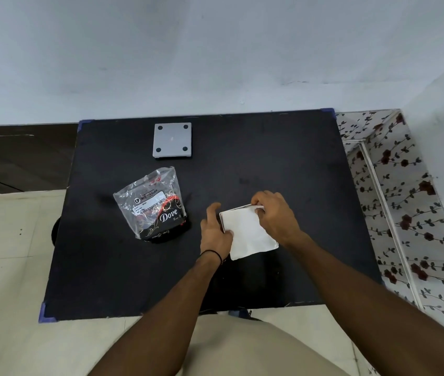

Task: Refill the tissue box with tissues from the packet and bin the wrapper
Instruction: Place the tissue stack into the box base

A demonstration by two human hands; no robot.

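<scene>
Head view: tissues (248, 234) — one white stack — sit over the near middle of the table (269, 158), held between two hands. Left hand (214, 234) grips the stack's left edge; right hand (275, 215) pinches its far corner, fingers curled. A thin white rim shows along two edges; box or not, can't tell. Best handling, likely: keep the stack square and squeezed so sheets don't fan. One wrapper (153, 204) lies to the left — one grey plate (172, 141) beyond it.

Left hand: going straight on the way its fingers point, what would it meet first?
The left hand would probably meet only bare black tabletop; the grey square plate sits left of that line.
</scene>
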